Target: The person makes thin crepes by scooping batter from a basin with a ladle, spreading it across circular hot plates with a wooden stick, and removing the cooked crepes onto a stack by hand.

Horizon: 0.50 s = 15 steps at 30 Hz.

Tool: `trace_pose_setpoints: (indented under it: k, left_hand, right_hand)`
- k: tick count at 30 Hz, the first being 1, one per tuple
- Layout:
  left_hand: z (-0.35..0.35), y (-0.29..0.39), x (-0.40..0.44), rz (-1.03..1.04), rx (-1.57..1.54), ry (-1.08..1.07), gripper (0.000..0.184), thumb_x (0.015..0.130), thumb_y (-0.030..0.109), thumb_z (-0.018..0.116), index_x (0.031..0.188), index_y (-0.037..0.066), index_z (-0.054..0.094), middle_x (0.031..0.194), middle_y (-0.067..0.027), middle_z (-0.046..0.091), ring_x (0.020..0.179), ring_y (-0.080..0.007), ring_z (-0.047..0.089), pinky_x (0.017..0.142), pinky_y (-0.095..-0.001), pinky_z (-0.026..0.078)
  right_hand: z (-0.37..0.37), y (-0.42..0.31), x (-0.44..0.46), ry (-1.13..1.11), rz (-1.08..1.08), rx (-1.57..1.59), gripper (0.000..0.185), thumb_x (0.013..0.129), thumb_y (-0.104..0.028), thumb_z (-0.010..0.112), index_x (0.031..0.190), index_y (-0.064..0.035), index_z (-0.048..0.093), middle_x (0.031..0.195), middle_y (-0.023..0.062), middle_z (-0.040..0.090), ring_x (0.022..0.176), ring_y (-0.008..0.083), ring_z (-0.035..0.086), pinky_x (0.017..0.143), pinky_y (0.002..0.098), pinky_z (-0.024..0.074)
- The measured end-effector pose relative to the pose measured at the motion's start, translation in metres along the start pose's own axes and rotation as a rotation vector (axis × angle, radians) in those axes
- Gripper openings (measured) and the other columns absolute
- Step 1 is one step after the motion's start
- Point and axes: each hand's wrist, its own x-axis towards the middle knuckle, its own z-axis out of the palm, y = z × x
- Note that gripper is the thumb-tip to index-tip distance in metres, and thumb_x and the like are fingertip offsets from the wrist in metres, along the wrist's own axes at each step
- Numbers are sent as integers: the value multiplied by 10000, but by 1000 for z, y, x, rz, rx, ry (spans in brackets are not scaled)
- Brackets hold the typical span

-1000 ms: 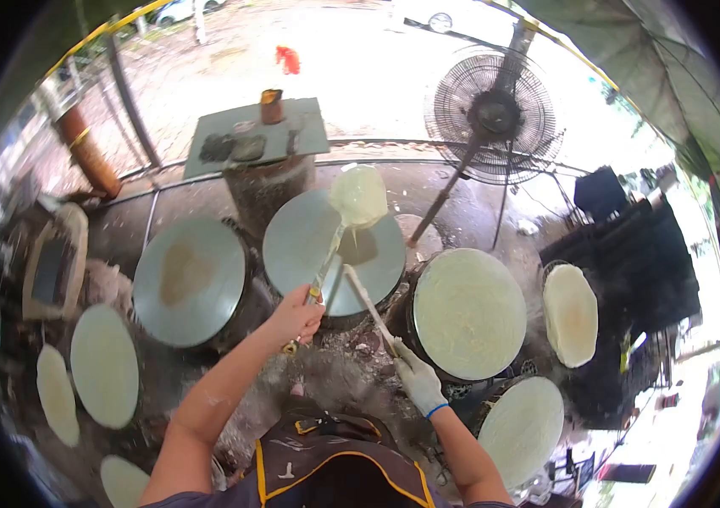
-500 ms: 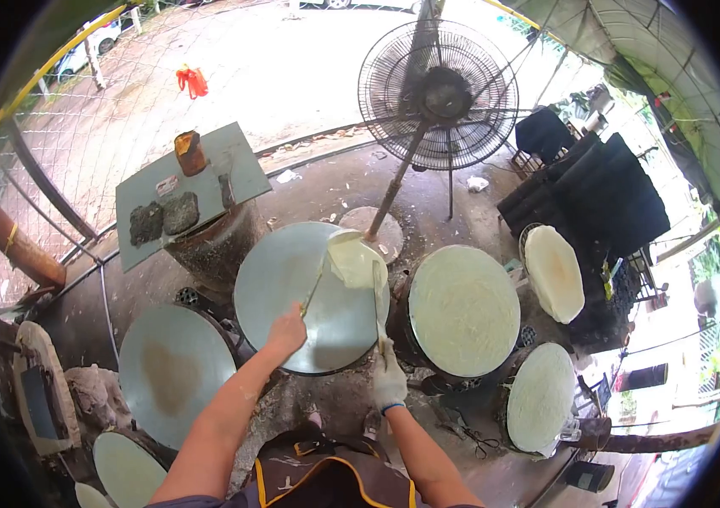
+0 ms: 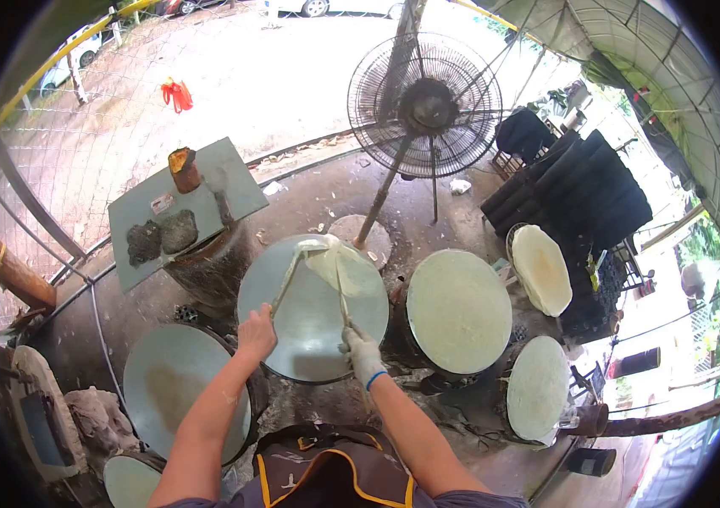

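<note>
Over the large round griddle (image 3: 279, 279), a pale, soft mass of batter or dough (image 3: 331, 264) lies near the far edge. My bare left hand (image 3: 257, 333) is closed around the near end of a long, thin scraper (image 3: 287, 281), whose far end reaches the pale mass. My right hand (image 3: 363, 354), in a white glove, grips the handle of another long scraper (image 3: 343, 296). That tool's far end also meets the mass from the near side. Whether the mass rests on the griddle or is partly lifted, I cannot tell.
To the right stand two griddles coated with pale batter (image 3: 460, 313) (image 3: 538, 389). Left is a bare griddle (image 3: 165, 381). A large fan (image 3: 428, 106) stands beyond. A round pale sheet (image 3: 540, 269) sits near black corrugated panels (image 3: 584, 190). A can (image 3: 183, 172) stands on a board (image 3: 224, 165).
Both hands have shifted left relative to the griddle. The pale mass has moved left along the far edge, and the left scraper's far end now touches its left side. The view has shifted slightly.
</note>
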Motion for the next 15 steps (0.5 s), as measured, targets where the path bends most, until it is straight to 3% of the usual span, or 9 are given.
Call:
trace_pose_setpoints:
  k: [1, 4, 5, 8, 9, 13, 15]
  left_hand:
    - [-5, -6, -2, 9, 28, 31, 372, 810, 57, 529, 1177, 64, 472, 897, -226, 551, 764, -411, 617, 672, -482, 505]
    - [-13, -28, -6, 24, 94, 103, 526, 772, 55, 573, 1285, 111, 471, 922, -202, 502, 782, -379, 596, 665, -456, 501]
    - [-16, -34, -9, 31, 117, 99, 572, 759, 51, 586, 1313, 130, 469, 927, -193, 487, 792, -369, 588, 666, -449, 499]
    - [-17, -44, -19, 55, 122, 114, 640, 734, 20, 601, 1341, 185, 482, 927, -170, 451, 805, -353, 571, 674, -435, 493]
    - [-19, -48, -21, 66, 117, 127, 653, 728, 6, 602, 1341, 203, 489, 925, -163, 441, 807, -350, 566, 677, -432, 492]
    - [-20, -69, -30, 1, 106, 174, 661, 721, -26, 589, 1322, 238, 513, 925, -157, 434, 812, -351, 566, 675, -426, 493]
    - [-29, -72, -40, -7, 95, 173, 659, 724, -30, 581, 1320, 245, 519, 927, -156, 433, 810, -348, 565, 671, -423, 492]
  right_hand:
    - [-4, 7, 2, 52, -40, 70, 429, 937, -261, 529, 1351, -152, 511, 796, 12, 602, 582, 67, 518, 530, 260, 454]
    - [-13, 62, 14, 284, -163, 181, 434, 946, -216, 544, 1362, -110, 482, 756, -23, 557, 537, 66, 480, 446, 225, 390]
    - [-4, 44, -1, 267, -70, -74, 448, 943, -216, 542, 1379, -144, 463, 722, -15, 546, 532, 60, 467, 431, 225, 382]
    - [26, 1, 11, 4, -26, 3, 429, 940, -206, 540, 1364, -170, 486, 728, 10, 571, 534, 68, 477, 455, 227, 415]
    - [19, -18, 7, -87, 88, 71, 406, 936, -199, 544, 1334, -126, 518, 777, 37, 607, 551, 76, 494, 505, 222, 449]
    - [1, 9, 7, 169, -125, 115, 394, 932, -187, 550, 1285, -11, 538, 908, 52, 626, 618, 86, 541, 550, 217, 474]
    - [12, 19, 19, 152, -192, -94, 391, 932, -189, 552, 1282, -16, 542, 909, 48, 625, 620, 79, 534, 558, 214, 476]
